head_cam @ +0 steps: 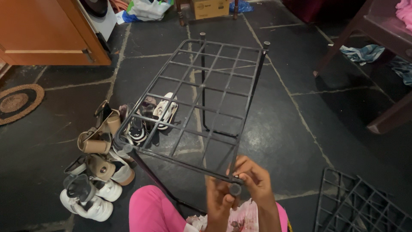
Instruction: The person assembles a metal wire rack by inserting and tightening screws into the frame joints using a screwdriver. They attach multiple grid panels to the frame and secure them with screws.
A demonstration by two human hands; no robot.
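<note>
A black metal wire rack shelf (201, 99) with a grid top is held tilted above the dark stone floor. My left hand (219, 202) and my right hand (256, 180) both pinch its near right corner, fingers closed around the round end of the corner post (235, 189). The far corners end in two upright posts. My knees in pink cloth (150, 210) show at the bottom.
A pile of shoes and sandals (101, 163) lies left of the rack. More black grid panels (360, 206) lie at the lower right. A wooden cabinet (51, 30) stands upper left, a round mat (17, 103) at left, chair legs (343, 43) at right, a cardboard box (210, 7) at the back.
</note>
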